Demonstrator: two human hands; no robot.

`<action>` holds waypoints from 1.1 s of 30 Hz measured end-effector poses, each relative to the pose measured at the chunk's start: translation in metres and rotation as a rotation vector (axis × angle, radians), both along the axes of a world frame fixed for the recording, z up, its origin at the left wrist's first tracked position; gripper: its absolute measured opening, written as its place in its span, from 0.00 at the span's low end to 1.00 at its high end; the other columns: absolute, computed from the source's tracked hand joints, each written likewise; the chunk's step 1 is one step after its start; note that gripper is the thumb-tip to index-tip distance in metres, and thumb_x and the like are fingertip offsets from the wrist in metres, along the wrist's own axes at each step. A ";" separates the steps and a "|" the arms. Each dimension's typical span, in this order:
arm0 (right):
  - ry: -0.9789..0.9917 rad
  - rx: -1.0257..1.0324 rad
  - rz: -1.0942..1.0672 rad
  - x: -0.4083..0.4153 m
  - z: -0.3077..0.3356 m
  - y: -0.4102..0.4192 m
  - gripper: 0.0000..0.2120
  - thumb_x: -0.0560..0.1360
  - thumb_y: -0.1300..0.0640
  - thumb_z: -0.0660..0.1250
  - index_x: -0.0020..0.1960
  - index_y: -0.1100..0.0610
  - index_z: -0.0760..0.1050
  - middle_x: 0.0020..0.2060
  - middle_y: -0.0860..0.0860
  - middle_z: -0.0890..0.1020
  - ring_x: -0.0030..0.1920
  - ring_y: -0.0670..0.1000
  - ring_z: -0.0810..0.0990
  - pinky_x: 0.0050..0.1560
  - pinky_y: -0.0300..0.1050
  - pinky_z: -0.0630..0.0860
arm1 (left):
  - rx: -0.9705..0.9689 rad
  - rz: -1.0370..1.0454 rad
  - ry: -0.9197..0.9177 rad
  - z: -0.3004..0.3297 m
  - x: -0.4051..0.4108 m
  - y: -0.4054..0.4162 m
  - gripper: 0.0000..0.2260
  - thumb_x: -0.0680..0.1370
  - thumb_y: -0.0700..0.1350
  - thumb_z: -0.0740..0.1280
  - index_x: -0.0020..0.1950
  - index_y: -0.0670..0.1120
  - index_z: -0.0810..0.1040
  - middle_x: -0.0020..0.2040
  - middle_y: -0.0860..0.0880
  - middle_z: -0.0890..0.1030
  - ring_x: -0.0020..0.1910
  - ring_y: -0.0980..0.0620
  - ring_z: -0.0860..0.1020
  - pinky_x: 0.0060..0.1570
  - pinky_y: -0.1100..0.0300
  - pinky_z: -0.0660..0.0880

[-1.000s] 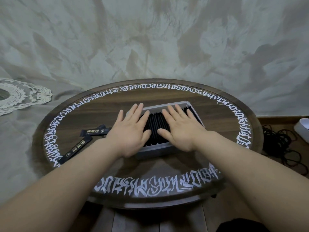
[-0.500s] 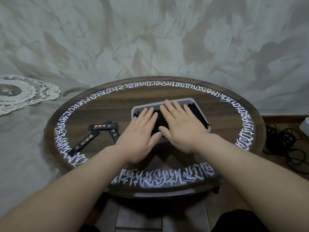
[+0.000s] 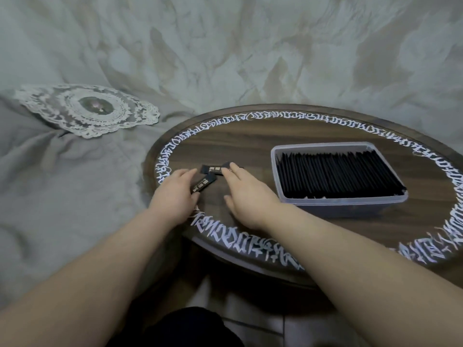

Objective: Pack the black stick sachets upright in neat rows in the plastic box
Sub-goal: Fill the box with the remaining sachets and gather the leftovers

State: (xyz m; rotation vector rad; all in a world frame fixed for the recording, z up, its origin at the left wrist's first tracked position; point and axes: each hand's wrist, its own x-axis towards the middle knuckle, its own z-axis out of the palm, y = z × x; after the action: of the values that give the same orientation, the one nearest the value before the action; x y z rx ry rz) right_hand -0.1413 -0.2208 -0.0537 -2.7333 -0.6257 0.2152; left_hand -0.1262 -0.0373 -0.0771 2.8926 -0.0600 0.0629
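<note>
Surface: we see a round dark wood tabletop point(image 3: 250, 144) with white script rim, grey draped cloth point(image 3: 75, 184) behind | plastic box point(image 3: 325, 204) right, sachets point(image 3: 335, 176) upright in rows | loose sachets point(image 3: 204, 184) left; left hand point(image 3: 175, 196) and right hand point(image 3: 246, 196) fingers extended, touching them.

The round table point(image 3: 250, 144) was dark wood grain under a glossy sheen, ringed in white painted script. On it the box point(image 3: 325, 207) looked like frosted translucent plastic, its sachets point(image 3: 335, 176) matt black. Left of the table lay white lace point(image 3: 87, 111) on grey wrinkled cloth point(image 3: 62, 184)
</note>
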 end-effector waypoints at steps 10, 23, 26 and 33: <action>0.022 -0.060 -0.291 0.061 -0.043 0.027 0.20 0.81 0.50 0.54 0.71 0.54 0.63 0.71 0.54 0.65 0.72 0.58 0.60 0.70 0.57 0.60 | -0.040 0.135 0.122 -0.015 0.035 0.008 0.14 0.74 0.49 0.69 0.59 0.49 0.76 0.55 0.47 0.80 0.56 0.45 0.77 0.53 0.56 0.72; -0.009 0.023 -0.183 0.011 -0.036 0.017 0.12 0.76 0.49 0.65 0.56 0.54 0.75 0.52 0.50 0.79 0.57 0.55 0.71 0.55 0.47 0.71 | -0.531 0.171 0.250 -0.014 0.010 -0.019 0.15 0.76 0.54 0.66 0.40 0.42 0.80 0.36 0.47 0.84 0.37 0.51 0.83 0.48 0.52 0.79; 0.026 0.036 -0.128 -0.001 -0.036 0.012 0.10 0.75 0.53 0.65 0.55 0.54 0.75 0.52 0.51 0.79 0.56 0.55 0.71 0.55 0.47 0.70 | -0.532 0.202 0.273 -0.013 0.005 -0.027 0.18 0.74 0.56 0.68 0.37 0.41 0.81 0.33 0.46 0.84 0.37 0.48 0.83 0.47 0.49 0.80; 0.148 0.106 -0.157 -0.019 -0.033 -0.001 0.22 0.70 0.56 0.72 0.62 0.53 0.69 0.56 0.53 0.72 0.56 0.55 0.74 0.56 0.45 0.71 | -0.321 0.176 0.298 0.001 -0.014 -0.045 0.11 0.71 0.46 0.69 0.31 0.44 0.73 0.32 0.44 0.80 0.38 0.43 0.80 0.39 0.56 0.76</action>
State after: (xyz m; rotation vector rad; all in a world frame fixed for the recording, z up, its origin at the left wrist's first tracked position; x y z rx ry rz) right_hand -0.1607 -0.2220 -0.0872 -2.6191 -0.3690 0.3327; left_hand -0.1399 -0.0828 -0.0757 2.5474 0.2367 -0.2985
